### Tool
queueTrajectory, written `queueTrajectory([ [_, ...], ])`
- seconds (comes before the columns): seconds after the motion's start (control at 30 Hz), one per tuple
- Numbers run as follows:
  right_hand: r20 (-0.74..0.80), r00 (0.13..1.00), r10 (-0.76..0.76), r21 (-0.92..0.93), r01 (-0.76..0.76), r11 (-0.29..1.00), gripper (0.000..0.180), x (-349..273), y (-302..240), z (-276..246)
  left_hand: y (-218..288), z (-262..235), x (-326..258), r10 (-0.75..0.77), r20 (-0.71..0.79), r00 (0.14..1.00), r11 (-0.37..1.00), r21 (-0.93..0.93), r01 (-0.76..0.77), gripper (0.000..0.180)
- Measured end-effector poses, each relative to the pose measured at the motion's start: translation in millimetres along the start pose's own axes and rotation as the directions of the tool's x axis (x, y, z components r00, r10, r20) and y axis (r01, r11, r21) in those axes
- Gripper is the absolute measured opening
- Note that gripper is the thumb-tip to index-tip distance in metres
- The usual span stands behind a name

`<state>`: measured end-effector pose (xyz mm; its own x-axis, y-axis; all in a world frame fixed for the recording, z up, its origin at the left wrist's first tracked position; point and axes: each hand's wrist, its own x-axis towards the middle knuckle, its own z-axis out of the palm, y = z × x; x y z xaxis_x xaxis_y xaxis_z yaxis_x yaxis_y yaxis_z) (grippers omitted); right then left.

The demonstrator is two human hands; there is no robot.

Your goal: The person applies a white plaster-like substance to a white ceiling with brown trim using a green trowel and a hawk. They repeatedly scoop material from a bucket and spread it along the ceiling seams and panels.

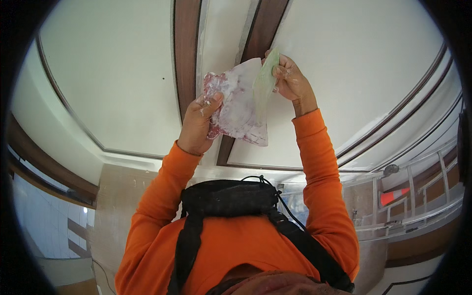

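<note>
The left hand [199,123] clamps the smeared board [238,105] by its left edge, thumb on the face; across its right edge, the right hand [292,82] pinches a green scraper [266,79].

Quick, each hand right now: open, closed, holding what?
Left hand: closed, holding a white-smeared reddish board.
Right hand: closed, holding a thin pale green spreader.

The person wears a plain orange top [246,241] with long sleeves [322,162], each ending in a close-fitting cuff [309,123] of the same colour. Across the chest sits a black oblong pouch [230,199] with rounded ends, joined to broad black straps [186,248] and trimmed at one end with a thin, looped black cord [291,211]. Whitish smears mark the bare left hand [197,123] and right hand [293,82].
</note>
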<state>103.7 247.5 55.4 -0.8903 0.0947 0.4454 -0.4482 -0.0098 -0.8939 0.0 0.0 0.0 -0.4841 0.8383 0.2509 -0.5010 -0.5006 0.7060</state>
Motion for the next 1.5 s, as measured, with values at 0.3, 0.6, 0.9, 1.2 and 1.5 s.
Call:
queueTrajectory([
  [0.3, -0.012, 0.966, 0.259, -0.340, -0.247, 0.907, 0.029, 18, -22, -28, -8, -5, 18, -0.022, 0.001, 1.000, 1.000, -0.013, 0.022, 0.028],
  [0.6, -0.435, 0.892, 0.120, -0.740, -0.431, 0.516, 0.022, 25, 45, -122, -35, -82, 87, 0.232, -0.105, 0.967, 0.968, 0.121, -0.220, 0.027],
  [0.9, 0.320, 0.796, -0.514, -0.889, 0.439, 0.127, 0.028, -4, 7, -7, -3, -47, 66, 0.704, -0.099, 0.704, 0.647, 0.500, -0.576, 0.024],
  [1.2, 0.499, 0.571, -0.652, -0.835, 0.519, -0.185, 0.031, 34, -38, 18, 14, -63, 59, 0.675, 0.155, 0.721, 0.284, 0.848, -0.448, 0.028],
  [1.5, 0.057, 0.741, -0.670, -0.992, -0.035, -0.124, 0.021, 98, -214, -16, 17, -133, 29, 0.578, 0.095, 0.810, 0.195, 0.948, -0.250, 0.040],
])
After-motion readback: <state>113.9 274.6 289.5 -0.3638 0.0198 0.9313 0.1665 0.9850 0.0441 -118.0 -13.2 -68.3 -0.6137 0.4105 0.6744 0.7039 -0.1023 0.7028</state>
